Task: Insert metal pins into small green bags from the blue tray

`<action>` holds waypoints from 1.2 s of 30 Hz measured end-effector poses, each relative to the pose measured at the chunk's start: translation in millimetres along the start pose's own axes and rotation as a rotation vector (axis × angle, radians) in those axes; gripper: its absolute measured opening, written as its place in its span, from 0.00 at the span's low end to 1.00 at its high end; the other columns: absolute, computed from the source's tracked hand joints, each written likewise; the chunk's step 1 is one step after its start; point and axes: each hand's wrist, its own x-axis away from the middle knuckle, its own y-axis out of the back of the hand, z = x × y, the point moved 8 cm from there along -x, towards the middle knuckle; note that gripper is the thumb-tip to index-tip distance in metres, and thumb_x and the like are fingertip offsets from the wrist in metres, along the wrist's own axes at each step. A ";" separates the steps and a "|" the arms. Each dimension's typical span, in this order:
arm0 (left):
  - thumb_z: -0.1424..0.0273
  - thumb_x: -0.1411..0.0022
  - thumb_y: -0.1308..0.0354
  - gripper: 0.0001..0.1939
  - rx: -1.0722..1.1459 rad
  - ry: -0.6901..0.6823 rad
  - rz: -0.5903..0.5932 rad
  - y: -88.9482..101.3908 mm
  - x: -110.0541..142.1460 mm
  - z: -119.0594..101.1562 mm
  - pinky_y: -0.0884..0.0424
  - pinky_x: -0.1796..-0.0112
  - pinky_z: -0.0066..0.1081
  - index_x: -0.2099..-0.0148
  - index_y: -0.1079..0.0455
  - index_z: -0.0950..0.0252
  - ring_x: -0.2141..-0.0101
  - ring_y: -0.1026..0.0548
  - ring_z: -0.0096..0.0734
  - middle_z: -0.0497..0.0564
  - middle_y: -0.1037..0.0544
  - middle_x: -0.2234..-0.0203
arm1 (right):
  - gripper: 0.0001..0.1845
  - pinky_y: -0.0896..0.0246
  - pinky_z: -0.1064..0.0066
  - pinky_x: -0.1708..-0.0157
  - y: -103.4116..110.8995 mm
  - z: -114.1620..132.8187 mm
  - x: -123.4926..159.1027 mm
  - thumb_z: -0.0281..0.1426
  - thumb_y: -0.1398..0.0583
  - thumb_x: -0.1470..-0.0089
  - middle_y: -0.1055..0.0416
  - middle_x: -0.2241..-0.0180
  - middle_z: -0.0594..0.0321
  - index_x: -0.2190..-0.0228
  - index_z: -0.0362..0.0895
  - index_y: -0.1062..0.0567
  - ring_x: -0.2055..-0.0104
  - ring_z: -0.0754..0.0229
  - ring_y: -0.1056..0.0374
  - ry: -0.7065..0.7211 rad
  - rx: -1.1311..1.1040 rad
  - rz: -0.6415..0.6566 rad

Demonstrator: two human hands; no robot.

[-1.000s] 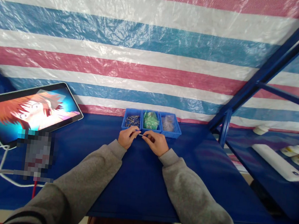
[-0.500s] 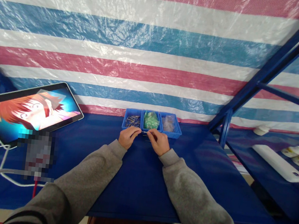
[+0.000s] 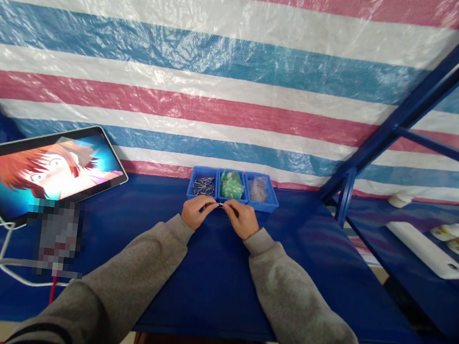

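My left hand (image 3: 198, 211) and my right hand (image 3: 243, 219) meet just in front of three blue bins, thumbs pinched against fingers. Between the fingertips shows a tiny thin, light-coloured piece (image 3: 221, 204), too small to name and mostly covered by the fingers. Both hands seem to grip it, one at each end. Behind my left hand, the left bin (image 3: 190, 188) contains dark and silvery thin metal pieces (image 3: 203, 185). Green plastic-looking pieces (image 3: 232, 184) fill the middle bin. In the right bin (image 3: 267, 206) lie clear plastic-looking pieces (image 3: 258, 190).
A tablet (image 3: 119, 180) leans at the left of the blue table (image 3: 217, 281), with a blurred-out object and cables (image 3: 5, 251) before it. Blue metal posts (image 3: 345, 196) rise at the right. Beyond them lie a long white box (image 3: 427, 251) and several white-yellow round items (image 3: 450, 231).
My fingertips have come closer together over the small piece, and less of it shows than half a second ago. My right fingers have straightened from a more curled pose. The bins have stayed put.
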 end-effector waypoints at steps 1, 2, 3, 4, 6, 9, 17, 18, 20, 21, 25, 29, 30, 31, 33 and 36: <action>0.69 0.40 0.46 0.06 0.020 -0.005 -0.001 0.1 -0.4 -1.3 0.31 0.70 0.25 0.66 0.30 0.66 0.74 0.29 0.24 0.50 0.24 0.74 | 0.16 0.44 0.75 0.70 -1.5 -0.8 -0.2 0.37 0.52 0.40 0.29 0.75 0.62 0.69 0.45 0.28 0.72 0.63 0.33 -0.002 0.005 0.013; 0.70 0.40 0.46 0.06 0.037 -0.008 -0.008 0.8 -0.7 -2.2 0.31 0.70 0.26 0.66 0.31 0.67 0.74 0.29 0.24 0.50 0.25 0.73 | 0.16 0.44 0.75 0.71 -3.0 -1.8 -0.3 0.37 0.52 0.40 0.29 0.75 0.63 0.70 0.45 0.28 0.73 0.63 0.33 -0.004 0.011 0.025; 0.70 0.40 0.46 0.06 0.051 -0.007 -0.021 2.0 -0.9 -2.7 0.31 0.70 0.26 0.65 0.31 0.67 0.74 0.28 0.24 0.51 0.25 0.72 | 0.16 0.45 0.75 0.71 -4.2 -2.6 -0.4 0.36 0.52 0.40 0.29 0.76 0.63 0.71 0.44 0.28 0.73 0.63 0.33 -0.004 0.017 0.033; 0.70 0.40 0.47 0.06 0.063 -0.002 -0.038 3.3 -1.0 -2.7 0.31 0.70 0.26 0.65 0.32 0.67 0.73 0.28 0.24 0.52 0.25 0.71 | 0.16 0.45 0.75 0.71 -4.8 -3.5 -0.6 0.36 0.52 0.40 0.29 0.76 0.63 0.71 0.44 0.28 0.73 0.63 0.33 -0.004 0.022 0.034; 0.71 0.40 0.48 0.05 0.086 0.013 -0.064 5.3 -0.6 -1.4 0.30 0.68 0.27 0.65 0.33 0.67 0.71 0.27 0.25 0.54 0.24 0.67 | 0.16 0.45 0.75 0.71 -4.3 -5.3 -0.8 0.36 0.51 0.40 0.30 0.77 0.63 0.73 0.44 0.28 0.74 0.63 0.33 -0.010 0.034 0.019; 0.72 0.40 0.49 0.04 0.118 0.031 -0.053 3.2 1.3 1.7 0.29 0.64 0.29 0.66 0.35 0.67 0.68 0.25 0.26 0.55 0.24 0.64 | 0.16 0.45 0.75 0.71 -2.2 -6.5 -1.1 0.36 0.51 0.40 0.30 0.78 0.63 0.73 0.44 0.28 0.74 0.63 0.34 -0.019 0.049 -0.005; 0.72 0.38 0.51 0.05 0.069 0.064 -0.028 -1.3 4.5 8.2 0.30 0.67 0.26 0.63 0.35 0.66 0.72 0.27 0.23 0.51 0.24 0.69 | 0.16 0.45 0.75 0.71 -0.5 -6.8 -1.2 0.36 0.51 0.41 0.29 0.77 0.62 0.73 0.43 0.28 0.74 0.63 0.33 -0.017 0.039 -0.019; 0.72 0.38 0.51 0.05 0.051 0.069 -0.014 -2.2 4.0 8.2 0.30 0.68 0.25 0.62 0.35 0.66 0.73 0.27 0.23 0.51 0.24 0.69 | 0.16 0.45 0.75 0.71 0.0 -7.3 -1.1 0.36 0.51 0.41 0.29 0.77 0.62 0.73 0.43 0.28 0.73 0.63 0.33 -0.021 0.038 -0.024; 0.72 0.37 0.51 0.07 0.016 0.064 0.007 -3.4 2.8 7.1 0.30 0.66 0.26 0.60 0.34 0.67 0.71 0.27 0.25 0.51 0.25 0.69 | 0.16 0.45 0.75 0.70 1.0 -8.0 -0.9 0.36 0.51 0.41 0.29 0.76 0.62 0.73 0.43 0.27 0.73 0.63 0.33 -0.027 0.039 -0.035; 0.72 0.37 0.52 0.08 0.003 0.051 0.013 -3.6 2.2 5.8 0.30 0.64 0.27 0.58 0.33 0.67 0.69 0.26 0.26 0.52 0.25 0.68 | 0.16 0.45 0.75 0.70 1.6 -8.3 -0.8 0.36 0.51 0.41 0.29 0.77 0.62 0.73 0.43 0.27 0.73 0.63 0.33 -0.030 0.040 -0.040; 0.74 0.36 0.53 0.13 -0.022 -0.007 0.031 -4.5 1.1 2.1 0.31 0.57 0.31 0.51 0.34 0.65 0.60 0.27 0.31 0.54 0.25 0.61 | 0.17 0.45 0.75 0.70 4.0 -9.2 -0.8 0.36 0.51 0.40 0.29 0.77 0.62 0.72 0.43 0.27 0.73 0.63 0.33 -0.045 0.050 -0.059; 0.72 0.36 0.52 0.13 -0.027 -0.019 0.060 -6.7 2.0 4.2 0.29 0.60 0.29 0.51 0.32 0.63 0.63 0.26 0.29 0.53 0.25 0.64 | 0.18 0.44 0.75 0.69 6.5 -10.3 -1.2 0.37 0.51 0.41 0.29 0.76 0.61 0.73 0.43 0.27 0.73 0.63 0.33 -0.062 0.052 -0.080; 0.72 0.36 0.51 0.12 -0.029 -0.023 0.053 -6.3 2.3 4.5 0.29 0.61 0.29 0.52 0.31 0.63 0.64 0.26 0.29 0.53 0.25 0.64 | 0.18 0.44 0.75 0.69 7.3 -10.7 -1.1 0.37 0.51 0.41 0.29 0.77 0.61 0.73 0.43 0.27 0.73 0.63 0.33 -0.067 0.052 -0.088; 0.71 0.37 0.50 0.12 -0.033 -0.027 0.038 -5.3 2.6 4.5 0.29 0.61 0.29 0.53 0.31 0.64 0.65 0.26 0.29 0.52 0.24 0.65 | 0.18 0.45 0.75 0.70 8.3 -11.0 -1.0 0.37 0.51 0.41 0.29 0.77 0.61 0.73 0.43 0.27 0.73 0.63 0.33 -0.073 0.051 -0.096; 0.70 0.38 0.48 0.10 -0.039 -0.033 -0.003 -2.6 3.1 4.5 0.29 0.60 0.30 0.55 0.30 0.64 0.65 0.25 0.29 0.51 0.23 0.66 | 0.18 0.45 0.75 0.71 10.3 -10.9 -0.6 0.37 0.51 0.41 0.29 0.77 0.61 0.72 0.43 0.27 0.74 0.63 0.34 -0.079 0.045 -0.115; 0.69 0.38 0.47 0.09 -0.042 -0.043 -0.038 -0.8 3.9 3.9 0.28 0.61 0.29 0.57 0.30 0.65 0.66 0.24 0.29 0.51 0.22 0.67 | 0.16 0.45 0.75 0.72 10.2 -7.8 0.1 0.37 0.51 0.41 0.30 0.77 0.63 0.68 0.43 0.27 0.75 0.63 0.34 -0.057 0.010 -0.119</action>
